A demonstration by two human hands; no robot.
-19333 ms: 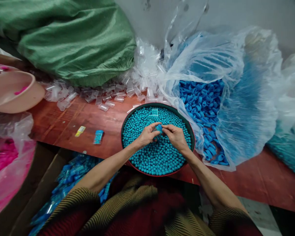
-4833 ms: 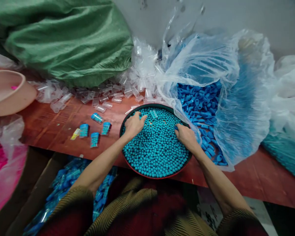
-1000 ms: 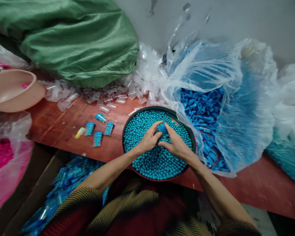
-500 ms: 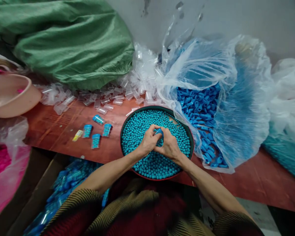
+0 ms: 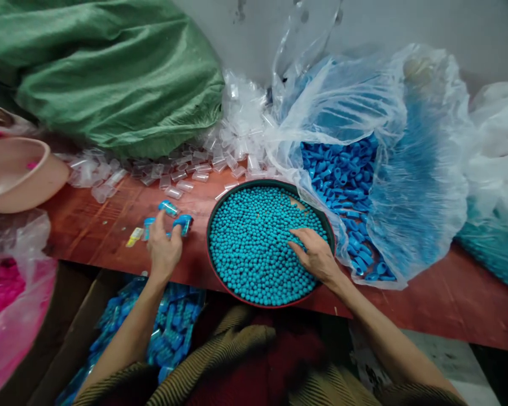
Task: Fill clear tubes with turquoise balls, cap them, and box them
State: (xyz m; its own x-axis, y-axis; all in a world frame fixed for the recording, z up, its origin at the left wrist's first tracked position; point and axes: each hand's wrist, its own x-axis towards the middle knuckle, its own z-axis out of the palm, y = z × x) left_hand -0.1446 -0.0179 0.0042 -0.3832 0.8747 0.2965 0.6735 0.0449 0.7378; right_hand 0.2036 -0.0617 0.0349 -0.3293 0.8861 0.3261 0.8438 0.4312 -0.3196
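Observation:
My left hand [image 5: 164,248] is over the bead-filled bottles with blue caps on the table, its fingers apart and partly covering them. One bottle [image 5: 168,208] lies at its fingertips, another [image 5: 183,224] is beside the thumb, and one more [image 5: 148,228] shows on the left. Whether it touches any of them is unclear. My right hand [image 5: 315,254] hovers over the right part of the round tray [image 5: 209,256] of turquoise beads [image 5: 254,248], thumb and fingers apart with nothing between them.
Clear plastic tubes [image 5: 186,169] lie behind, below a green sack [image 5: 122,79]. An open bag of blue caps [image 5: 342,172] stands right of the tray. A pink basin [image 5: 21,175] is at far left, near a small yellow piece [image 5: 134,237]. Filled bottles [image 5: 173,332] lie below the table edge.
My hands have parted above the beads. The left moved left to the bottles; the right shifted right and opened. The blue-capped item between them is no longer there. The view shifted slightly.

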